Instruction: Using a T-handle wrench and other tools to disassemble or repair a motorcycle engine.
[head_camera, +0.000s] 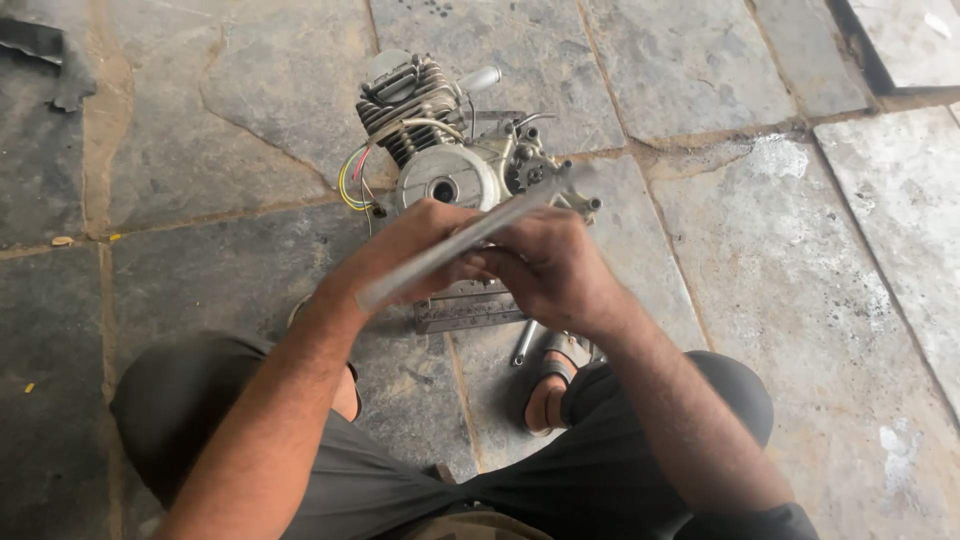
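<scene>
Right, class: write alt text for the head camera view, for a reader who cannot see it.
A squatting person's left hand and right hand grip a long, blurred grey metal rod held slantwise over a small silver finned engine with coloured wires, which stands on a grey stone slab floor.

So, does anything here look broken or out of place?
Somewhat. The small engine sits on the bare stone floor with coloured wires hanging loose at its side. Both hands, left hand and right hand, hold a metal rod. Nothing looks spilled.
</scene>
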